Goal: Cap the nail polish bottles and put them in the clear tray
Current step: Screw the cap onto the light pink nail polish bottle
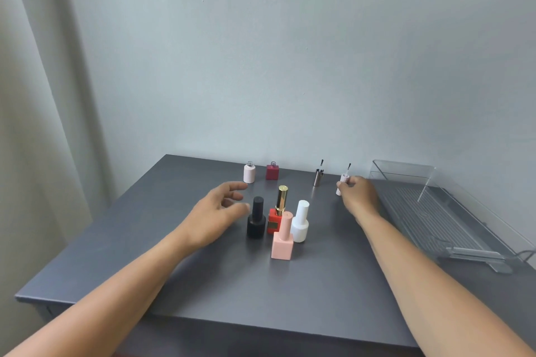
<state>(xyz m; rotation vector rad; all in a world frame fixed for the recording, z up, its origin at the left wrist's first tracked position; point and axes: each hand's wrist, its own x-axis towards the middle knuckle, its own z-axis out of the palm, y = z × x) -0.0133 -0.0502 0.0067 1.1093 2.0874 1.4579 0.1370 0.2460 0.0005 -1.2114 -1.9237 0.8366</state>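
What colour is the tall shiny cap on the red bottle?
Gold: the cap on the red bottle, head view.

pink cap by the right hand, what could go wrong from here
1. The right hand closes on the pink cap with its brush up; the wet tip could smear fingers or the table.
2. The metallic cap stands close by and could be knocked.
3. The left hand hovers beside the black bottle, which might topple.

Looks like a plain home room: grey table (203,284) pushed against bare pale wall (261,52), curtain (37,124) hanging past its left edge.
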